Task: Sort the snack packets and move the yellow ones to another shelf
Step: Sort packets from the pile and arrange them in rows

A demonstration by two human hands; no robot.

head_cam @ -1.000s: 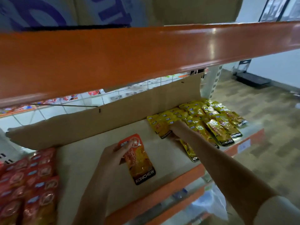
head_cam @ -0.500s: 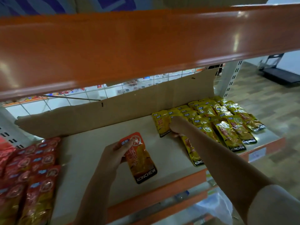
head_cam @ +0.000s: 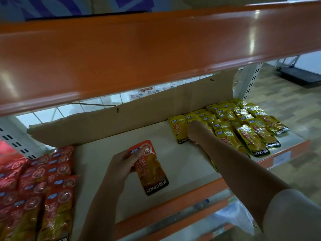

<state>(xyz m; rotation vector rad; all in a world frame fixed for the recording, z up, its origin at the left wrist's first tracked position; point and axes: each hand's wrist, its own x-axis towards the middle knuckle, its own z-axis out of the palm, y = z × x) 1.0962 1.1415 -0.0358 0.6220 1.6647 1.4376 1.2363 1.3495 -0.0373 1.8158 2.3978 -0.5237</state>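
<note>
Left hand pinches the top corner of an orange packet lying flat mid-shelf, its long axis running front to back, the black "KONCHEW" band toward the shelf's front edge. Right hand presses, fingers curled, on the yellow packets at the shelf's right; whether it grips one I cannot tell. They too read "KONCHEW". Red packets lie at left.

We see yellow packets lying flat in overlapping rows at the shelf's right end, red packets massed at its left, and one orange packet (KONCHEW along its bottom edge) mid-shelf between them.
</note>
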